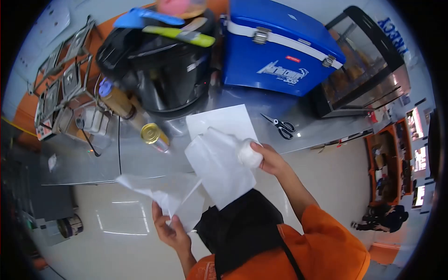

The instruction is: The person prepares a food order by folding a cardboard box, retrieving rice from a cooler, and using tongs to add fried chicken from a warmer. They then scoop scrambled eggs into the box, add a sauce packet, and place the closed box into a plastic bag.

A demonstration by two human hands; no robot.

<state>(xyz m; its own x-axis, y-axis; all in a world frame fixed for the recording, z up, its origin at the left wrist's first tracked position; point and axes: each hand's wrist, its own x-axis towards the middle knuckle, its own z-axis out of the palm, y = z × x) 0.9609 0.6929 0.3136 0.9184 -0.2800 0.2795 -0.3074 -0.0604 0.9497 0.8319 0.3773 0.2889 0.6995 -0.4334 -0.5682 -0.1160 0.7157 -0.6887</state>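
White plastic bag (219, 172): flat, smooth, milky, oblong. Bunched at its top corner inside the right grip (268, 159), fingers curled shut around the wad. Hangs from there down and leftward, long axis slanting toward the left grip (170, 231), free lower end nearer that grip. Overlaps the black apron (242, 228) at its bottom edge.

Second bag (163, 191), thinner, crumpled, nearly see-through: pinched shut in the left grip by its lower end, fanning up and away toward the bench (93, 161). Seems to touch the white bag along one edge, though hard to tell through the sheen.

Beyond the right grip, flat on the steel bench: white sheet (224, 119), then scissors (280, 126). Beyond the left grip: gold-lidded can (151, 135), glossy black pot (163, 74). Farther back, hard-shelled blue cooler (275, 51).
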